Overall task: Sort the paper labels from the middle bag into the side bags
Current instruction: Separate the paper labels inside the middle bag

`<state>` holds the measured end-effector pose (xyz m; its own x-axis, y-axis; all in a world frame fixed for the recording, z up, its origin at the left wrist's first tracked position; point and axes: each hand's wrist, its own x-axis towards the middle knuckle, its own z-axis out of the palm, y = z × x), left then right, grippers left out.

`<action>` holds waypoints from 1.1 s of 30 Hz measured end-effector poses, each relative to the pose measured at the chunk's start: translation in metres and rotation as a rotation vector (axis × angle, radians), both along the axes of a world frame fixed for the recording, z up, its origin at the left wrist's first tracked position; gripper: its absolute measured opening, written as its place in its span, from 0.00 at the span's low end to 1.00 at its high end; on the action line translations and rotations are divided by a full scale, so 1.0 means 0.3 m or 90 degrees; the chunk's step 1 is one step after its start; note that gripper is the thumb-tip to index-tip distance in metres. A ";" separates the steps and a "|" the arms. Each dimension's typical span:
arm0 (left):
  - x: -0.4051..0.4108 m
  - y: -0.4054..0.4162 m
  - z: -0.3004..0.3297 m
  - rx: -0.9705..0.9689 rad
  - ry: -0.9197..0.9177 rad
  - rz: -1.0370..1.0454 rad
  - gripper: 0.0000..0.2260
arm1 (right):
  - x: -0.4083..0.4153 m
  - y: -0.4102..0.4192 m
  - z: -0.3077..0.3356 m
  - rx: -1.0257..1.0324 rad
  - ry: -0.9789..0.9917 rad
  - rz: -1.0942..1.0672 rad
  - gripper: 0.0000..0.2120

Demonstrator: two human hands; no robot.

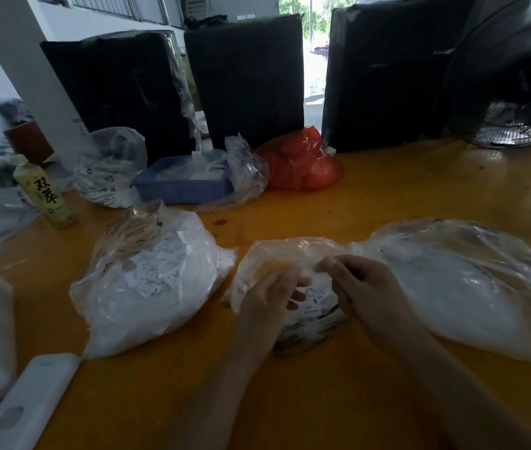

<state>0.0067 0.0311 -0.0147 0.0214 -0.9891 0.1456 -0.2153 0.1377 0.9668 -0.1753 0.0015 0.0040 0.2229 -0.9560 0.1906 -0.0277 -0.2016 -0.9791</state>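
The paper labels (317,295) are seen through the mouth of the middle bag (277,254), a small clear plastic bag lying near the front edge of the tabletop (387,190), between the two side bags. One label marked "XS" lies uppermost. The bag's mouth is held open by both hands: the left hand (270,297) has its fingers curled into the opening from the left, and the right hand (355,287) pinches the plastic rim at the right, thumb against fingertips. Whether a label is already caught between the left fingers cannot be told, the view being blurred there.

The left side bag (147,287) is set just beside the middle bag, toward the left edge, and is already well filled with white labels. The right side bag (472,287) touches the middle bag's rim and spreads toward the right edge; its contents show only as a pale mass.

The step in hand is judged to be the drawing of a label from the middle bag, with sorting partly done. The next move calls for a single label to be separated, its size mark read, and the label carried to the matching side bag, whose mouth must be found among the folds.

Toward the far edge a blue tray (179,188), a red bag (303,164) and a drink bottle (43,193) are placed, before black wrapped parcels (247,79).
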 end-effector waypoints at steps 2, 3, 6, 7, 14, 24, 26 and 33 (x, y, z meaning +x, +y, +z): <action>0.001 0.002 0.001 0.011 0.036 0.019 0.16 | 0.014 0.002 -0.008 -0.001 0.014 -0.001 0.15; 0.001 0.001 -0.002 0.011 0.057 0.035 0.12 | 0.020 0.003 -0.011 -0.006 0.030 0.002 0.14; 0.003 -0.004 -0.007 0.020 0.141 0.093 0.05 | 0.034 0.008 -0.023 -0.024 0.076 0.004 0.14; 0.006 -0.006 -0.007 0.023 0.164 0.100 0.05 | 0.035 0.008 -0.027 -0.025 0.082 0.002 0.14; 0.005 -0.004 -0.023 0.024 0.145 0.097 0.04 | 0.046 0.006 -0.050 -0.088 0.225 -0.008 0.08; 0.009 -0.022 -0.029 0.025 0.273 0.089 0.07 | 0.061 0.016 -0.057 -0.140 0.269 -0.016 0.11; 0.014 -0.022 -0.035 0.037 0.303 0.067 0.06 | 0.058 0.014 -0.052 -0.138 0.243 -0.025 0.13; 0.021 -0.029 -0.037 0.086 0.415 0.040 0.07 | 0.042 0.010 -0.055 -0.114 0.190 -0.005 0.06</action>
